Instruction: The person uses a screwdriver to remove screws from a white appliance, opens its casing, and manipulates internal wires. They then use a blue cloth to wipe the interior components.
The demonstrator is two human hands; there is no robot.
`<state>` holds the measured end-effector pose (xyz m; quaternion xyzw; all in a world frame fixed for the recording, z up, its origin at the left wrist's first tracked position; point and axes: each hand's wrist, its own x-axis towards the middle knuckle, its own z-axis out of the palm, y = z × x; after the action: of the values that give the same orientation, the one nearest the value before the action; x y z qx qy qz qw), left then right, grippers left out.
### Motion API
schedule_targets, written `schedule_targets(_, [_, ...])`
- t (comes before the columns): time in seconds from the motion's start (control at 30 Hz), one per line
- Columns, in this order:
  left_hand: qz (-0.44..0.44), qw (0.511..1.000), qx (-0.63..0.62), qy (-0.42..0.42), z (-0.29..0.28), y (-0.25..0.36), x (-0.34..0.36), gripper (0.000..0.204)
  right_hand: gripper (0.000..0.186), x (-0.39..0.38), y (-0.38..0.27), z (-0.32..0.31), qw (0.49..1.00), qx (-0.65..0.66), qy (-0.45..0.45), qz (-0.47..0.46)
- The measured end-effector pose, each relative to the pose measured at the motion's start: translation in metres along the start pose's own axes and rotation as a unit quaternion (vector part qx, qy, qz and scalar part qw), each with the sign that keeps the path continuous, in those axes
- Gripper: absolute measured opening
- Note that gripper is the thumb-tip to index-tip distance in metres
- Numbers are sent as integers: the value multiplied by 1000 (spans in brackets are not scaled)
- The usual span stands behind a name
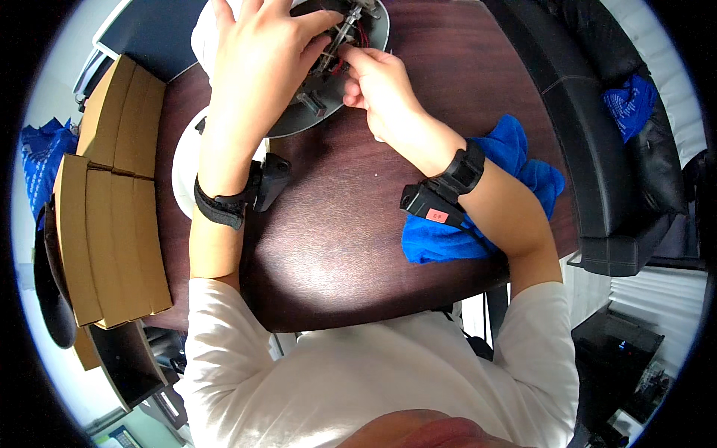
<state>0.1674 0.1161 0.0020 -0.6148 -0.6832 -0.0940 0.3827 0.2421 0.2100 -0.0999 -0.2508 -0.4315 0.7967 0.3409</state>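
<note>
While the left hand reaches over the round grey housing at the head view's top edge, the right hand meets its inner parts near the red wires. The left fingers are spread; I cannot tell whether they grip anything. The right thumb and forefinger come close together, but what they pinch cannot be told. The left hand covers part of the housing, and its forearm hides some of a white round piece. Cardboard boxes line the table's left side; a blue cloth lies partly hidden behind the right forearm.
</note>
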Motion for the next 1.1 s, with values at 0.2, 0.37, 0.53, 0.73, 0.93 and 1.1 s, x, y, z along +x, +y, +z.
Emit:
schedule_targets(0.2, [-42, 999, -4, -7, 4, 3, 3, 19, 18, -3, -4, 4, 1000, -26, 6, 5])
schedule_targets(0.37, [-23, 998, -38, 36, 3, 4, 7, 14, 18, 0, -2, 2, 1000, 7, -2, -2])
schedule_targets(0.53, [25, 997, -11, 79, 18, -5, 1, 15, 17, 2, 3, 2, 999, 33, -9, 7])
schedule_targets(0.73, [56, 993, -50, 94, 15, -5, 10, 14, 19, 4, 2, 0, 998, 61, 16, 15])
schedule_targets(0.93, [44, 991, -101, 78, 12, -1, 10, 16, 23, 9, 3, -5, 999, 48, 18, 9])
schedule_targets(1.1, [37, 987, -125, 94, 16, -3, 9, 18, 21, 6, 2, -4, 1000, 24, 11, 15])
